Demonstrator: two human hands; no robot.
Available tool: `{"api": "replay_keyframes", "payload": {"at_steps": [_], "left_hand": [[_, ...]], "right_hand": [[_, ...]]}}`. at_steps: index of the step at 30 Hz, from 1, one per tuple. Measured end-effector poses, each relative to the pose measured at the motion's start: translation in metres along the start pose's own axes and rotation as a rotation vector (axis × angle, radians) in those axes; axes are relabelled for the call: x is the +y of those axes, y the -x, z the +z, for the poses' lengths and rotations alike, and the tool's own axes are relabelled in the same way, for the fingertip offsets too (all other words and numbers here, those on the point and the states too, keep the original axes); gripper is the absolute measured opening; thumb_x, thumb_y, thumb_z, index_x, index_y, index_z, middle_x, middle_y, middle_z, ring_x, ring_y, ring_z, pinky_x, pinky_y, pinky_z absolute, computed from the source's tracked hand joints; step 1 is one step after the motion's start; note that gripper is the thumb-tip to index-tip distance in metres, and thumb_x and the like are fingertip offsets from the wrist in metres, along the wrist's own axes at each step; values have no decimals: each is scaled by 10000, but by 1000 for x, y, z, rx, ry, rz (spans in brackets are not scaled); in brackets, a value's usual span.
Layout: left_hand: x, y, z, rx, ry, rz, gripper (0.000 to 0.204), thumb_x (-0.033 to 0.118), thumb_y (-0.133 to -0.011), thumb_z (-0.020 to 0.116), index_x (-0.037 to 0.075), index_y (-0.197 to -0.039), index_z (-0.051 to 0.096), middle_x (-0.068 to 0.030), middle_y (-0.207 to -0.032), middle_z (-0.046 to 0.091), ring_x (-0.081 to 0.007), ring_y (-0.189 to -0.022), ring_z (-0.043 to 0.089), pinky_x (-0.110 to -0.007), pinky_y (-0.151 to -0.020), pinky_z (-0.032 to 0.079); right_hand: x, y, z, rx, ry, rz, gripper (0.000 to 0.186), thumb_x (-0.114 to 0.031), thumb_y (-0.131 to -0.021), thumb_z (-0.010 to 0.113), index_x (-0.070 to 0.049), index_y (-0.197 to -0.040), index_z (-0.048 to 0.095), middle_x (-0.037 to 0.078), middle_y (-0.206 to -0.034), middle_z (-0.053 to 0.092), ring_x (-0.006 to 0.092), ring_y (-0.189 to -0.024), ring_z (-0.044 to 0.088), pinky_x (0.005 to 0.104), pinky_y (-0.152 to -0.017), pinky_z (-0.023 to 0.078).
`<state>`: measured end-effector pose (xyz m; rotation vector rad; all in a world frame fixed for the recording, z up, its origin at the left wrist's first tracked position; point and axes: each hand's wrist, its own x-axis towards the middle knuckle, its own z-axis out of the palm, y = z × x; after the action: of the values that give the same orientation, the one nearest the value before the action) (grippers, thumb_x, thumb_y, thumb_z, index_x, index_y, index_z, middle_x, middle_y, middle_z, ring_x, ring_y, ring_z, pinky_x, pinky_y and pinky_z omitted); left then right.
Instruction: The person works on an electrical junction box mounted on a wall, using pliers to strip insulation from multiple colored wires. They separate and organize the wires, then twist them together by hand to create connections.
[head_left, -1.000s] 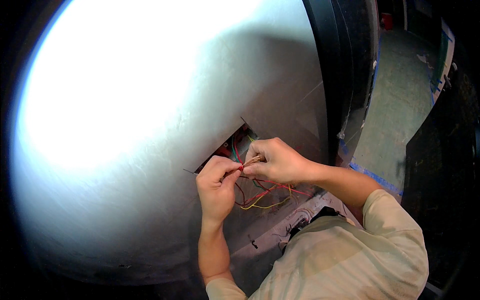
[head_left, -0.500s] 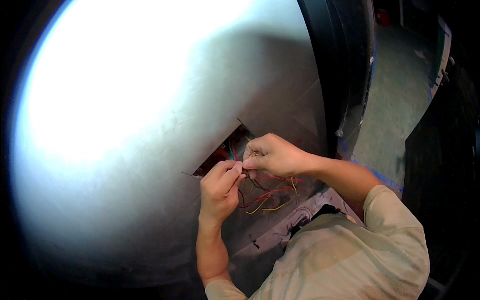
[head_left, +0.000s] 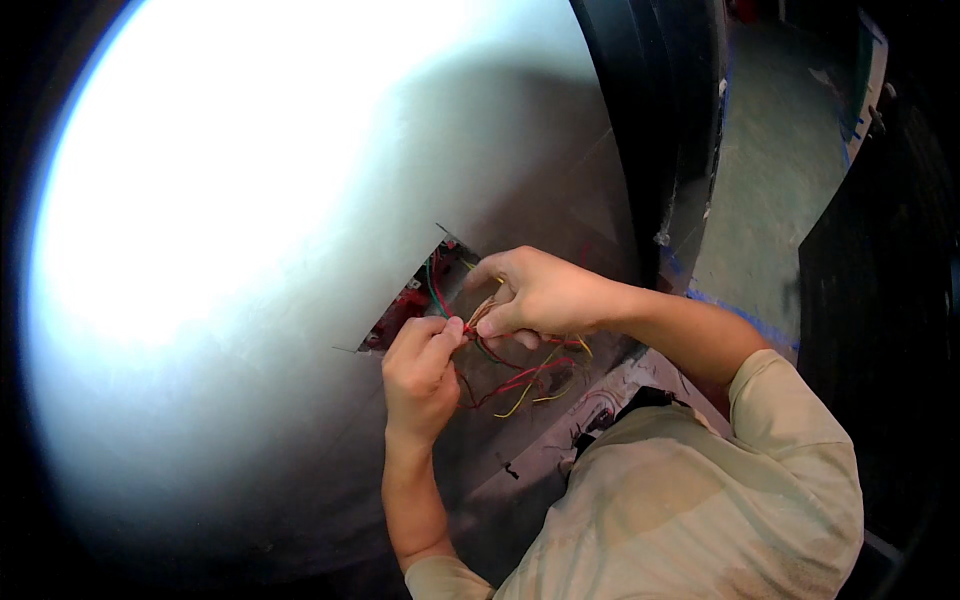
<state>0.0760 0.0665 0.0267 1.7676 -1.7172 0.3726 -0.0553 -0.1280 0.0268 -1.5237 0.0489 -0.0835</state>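
Note:
An electrical wall box (head_left: 395, 315), red inside, is set in a slanting cut-out of the pale wall, and wires come out of it. My left hand (head_left: 420, 375) is closed in a pinch just below the opening, with red wire between thumb and forefinger. Close beside it, my right hand (head_left: 548, 295) is closed around thin copper-coloured wires (head_left: 484, 309), its forefinger raised away from the thumb. A green wire (head_left: 430, 275) and a red wire (head_left: 438, 292) run from the box toward my fingertips. Loose red wires (head_left: 520, 380) and a yellow wire (head_left: 512, 405) dangle beneath my hands.
Bright light falls on the upper left of the wall (head_left: 300, 380). To the right stands a dark upright frame (head_left: 640, 130). Beyond it lies a greenish floor (head_left: 765, 190) edged with blue tape (head_left: 745, 320). Below the wires runs a pale, debris-strewn strip (head_left: 540, 455).
My right forefinger has lifted away from the thumb, and the copper-coloured wires show more between its fingers. Both hands stay near each other. The whole view has shifted slightly.

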Motion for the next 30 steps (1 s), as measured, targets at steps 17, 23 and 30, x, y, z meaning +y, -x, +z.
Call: {"api": "replay_keyframes", "payload": {"at_steps": [17, 23, 30], "left_hand": [[14, -22, 6, 20, 56, -188, 132, -173, -808, 705, -69, -876, 659, -110, -776, 635, -172, -696, 609, -291, -644, 503], [4, -18, 19, 141, -80, -71, 165, -172, -785, 690, -62, -905, 667, -150, -815, 653, -276, -720, 637, -341, -672, 529], [4, -22, 17, 247, -61, -54, 206, -172, -766, 713, -61, -936, 687, -161, -815, 671, -285, -738, 656, -351, -683, 538]], "right_hand": [[31, 10, 18, 521, 534, -594, 313, 29, -841, 758, 7, -1079, 557, 152, -693, 650, 282, -599, 658, 375, -601, 500], [50, -1, 19, 751, 851, -1018, 299, 59, -774, 761, -17, -1023, 613, 118, -762, 669, 255, -630, 637, 356, -587, 503], [92, 15, 43, 397, 414, -811, 389, -49, -895, 707, 18, -1255, 579, 144, -1084, 676, 206, -747, 639, 309, -661, 540]]}}
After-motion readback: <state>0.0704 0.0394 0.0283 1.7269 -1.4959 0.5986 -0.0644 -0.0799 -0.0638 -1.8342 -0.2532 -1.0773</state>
